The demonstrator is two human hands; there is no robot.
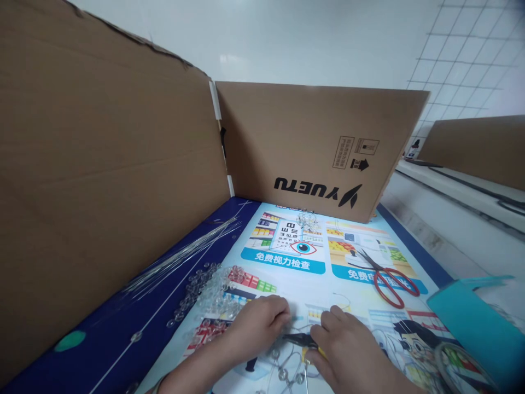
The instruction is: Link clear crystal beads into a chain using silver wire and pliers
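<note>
My right hand [348,350] is closed around pliers [301,340] with dark jaws and a bit of yellow handle showing. The jaws point left toward my left hand [262,323], whose fingers are curled in a pinch. Whatever those fingers hold is too fine or too hidden to make out, though a thin wire seems to run near them. Below and between both hands lie clear round beads [283,375] on looped thin wire. Left of my left hand spreads a pile of loose clear beads [221,290].
Red-handled scissors [385,279] lie ahead on the right. A teal holder-like object [479,323] and a round coil [459,364] are at the right edge. Straight thin wires [180,257] lie along the left cardboard wall [102,153]. Another cardboard panel [320,142] stands behind.
</note>
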